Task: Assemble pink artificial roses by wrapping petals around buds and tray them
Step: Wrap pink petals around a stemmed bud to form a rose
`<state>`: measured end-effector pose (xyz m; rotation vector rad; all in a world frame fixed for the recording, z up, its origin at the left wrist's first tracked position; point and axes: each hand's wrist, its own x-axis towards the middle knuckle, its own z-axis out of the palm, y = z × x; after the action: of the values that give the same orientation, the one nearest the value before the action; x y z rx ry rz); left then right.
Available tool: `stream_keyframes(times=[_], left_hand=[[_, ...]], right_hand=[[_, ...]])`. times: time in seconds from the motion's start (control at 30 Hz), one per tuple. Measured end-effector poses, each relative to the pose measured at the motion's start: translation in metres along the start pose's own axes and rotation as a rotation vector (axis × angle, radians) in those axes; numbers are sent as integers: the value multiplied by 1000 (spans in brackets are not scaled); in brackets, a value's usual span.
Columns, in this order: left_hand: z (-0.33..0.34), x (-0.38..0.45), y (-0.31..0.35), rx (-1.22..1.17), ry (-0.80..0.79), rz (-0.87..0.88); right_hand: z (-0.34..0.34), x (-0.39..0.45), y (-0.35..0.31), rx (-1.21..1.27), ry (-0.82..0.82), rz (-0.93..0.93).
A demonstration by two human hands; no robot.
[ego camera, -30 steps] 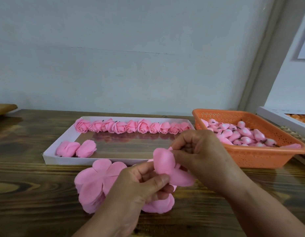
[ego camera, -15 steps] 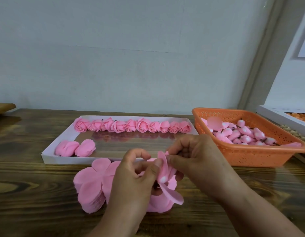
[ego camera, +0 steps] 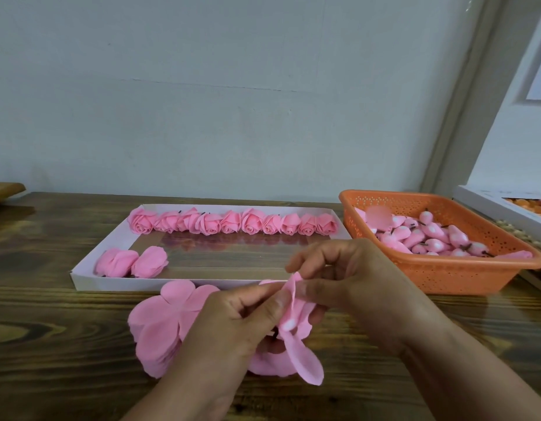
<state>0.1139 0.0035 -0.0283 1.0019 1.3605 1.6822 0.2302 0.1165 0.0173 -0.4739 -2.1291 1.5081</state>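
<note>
Since a second ago both hands have folded the spread petal (ego camera: 293, 302) upright around the bud (ego camera: 286, 323), one lobe now drooping toward the desk's near edge.

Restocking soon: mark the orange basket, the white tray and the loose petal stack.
orange basket (ego camera: 445, 273): head view, front wall.
white tray (ego camera: 117, 282): head view, front rim.
loose petal stack (ego camera: 159, 326): head view, top petal, left of the hands.

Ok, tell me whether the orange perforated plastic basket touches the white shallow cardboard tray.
Cannot tell. In the head view the orange perforated plastic basket overlaps the white shallow cardboard tray corner, but the right hand hides the meeting point.
</note>
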Motion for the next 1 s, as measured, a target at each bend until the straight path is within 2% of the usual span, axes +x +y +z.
stream_keyframes(times=[0.17, 0.33, 0.47, 0.73, 1.0], left_hand=[[-5, 3, 1, -56, -54, -86], [-6, 8, 2, -56, -53, -112], [-4, 9, 2, -69, -44, -153], [-1, 10, 4, -23, -97, -219], [0, 13, 6, -359, -52, -357]], right_hand=[[1, 2, 6, 55, 31, 6], [1, 4, -2, 52, -17, 23], [4, 7, 0, 58, 87, 10], [6, 7, 1, -82, 111, 20], [8, 7, 0, -89, 114, 16]])
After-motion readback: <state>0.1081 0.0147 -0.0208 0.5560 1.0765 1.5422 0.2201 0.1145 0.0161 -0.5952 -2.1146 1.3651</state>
